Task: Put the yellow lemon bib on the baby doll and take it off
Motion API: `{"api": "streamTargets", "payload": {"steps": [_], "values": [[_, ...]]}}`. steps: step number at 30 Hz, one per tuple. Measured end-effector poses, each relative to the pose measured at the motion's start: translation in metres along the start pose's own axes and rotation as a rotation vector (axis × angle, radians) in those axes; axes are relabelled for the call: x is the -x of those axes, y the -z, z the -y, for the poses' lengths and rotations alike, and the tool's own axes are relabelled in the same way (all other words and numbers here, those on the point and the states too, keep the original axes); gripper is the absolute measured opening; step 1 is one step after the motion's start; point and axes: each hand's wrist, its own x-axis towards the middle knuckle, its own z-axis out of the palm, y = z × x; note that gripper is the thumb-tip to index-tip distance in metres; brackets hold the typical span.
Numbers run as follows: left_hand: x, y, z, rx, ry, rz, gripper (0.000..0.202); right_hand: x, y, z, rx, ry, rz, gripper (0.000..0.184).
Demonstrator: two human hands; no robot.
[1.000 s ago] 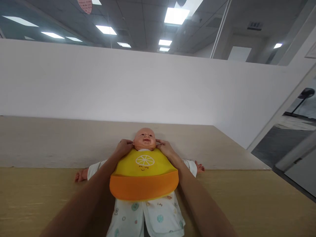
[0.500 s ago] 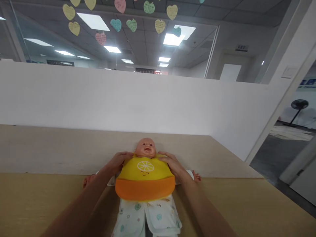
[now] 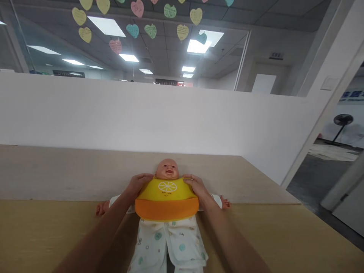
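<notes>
My left hand (image 3: 139, 184) and right hand (image 3: 196, 185) pinched the bib (image 3: 167, 200) at its top corners, likely keeping it level below the doll's head (image 3: 167, 169).

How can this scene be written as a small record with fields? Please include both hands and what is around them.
Left grip: bare hand at one upper corner of the smooth yellow bib with curved orange pocket; hold unclear
Right grip: bare hand at the opposite upper corner
Bib: over the chest of a bald, plastic-looking baby doll
Doll: on its back, arms spread
Clothing: white patterned cloth garments
Surface: flat, wood-coloured tabletop
Behind: white wall, heart-shaped paper notes above
</notes>
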Motion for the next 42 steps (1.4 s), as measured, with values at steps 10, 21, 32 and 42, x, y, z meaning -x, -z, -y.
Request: {"api": "streamTargets", "payload": {"steps": [10,21,32,42], "values": [[0.013,0.002,-0.001,-0.160,-0.044,-0.083,0.036,-0.006,0.002,-0.008,0.133,0.039,-0.052,0.041],[0.065,0.030,0.012,-0.735,-0.684,-0.312,0.028,0.054,0.034,-0.008,0.440,0.340,-0.121,0.039],[0.112,0.033,0.046,-1.049,-1.016,-0.128,0.028,0.111,0.032,-0.033,0.891,0.669,0.033,0.043],[0.066,0.109,0.061,-1.382,-1.179,-0.334,0.035,0.089,0.108,-0.019,1.571,0.840,-0.242,0.046]]}}
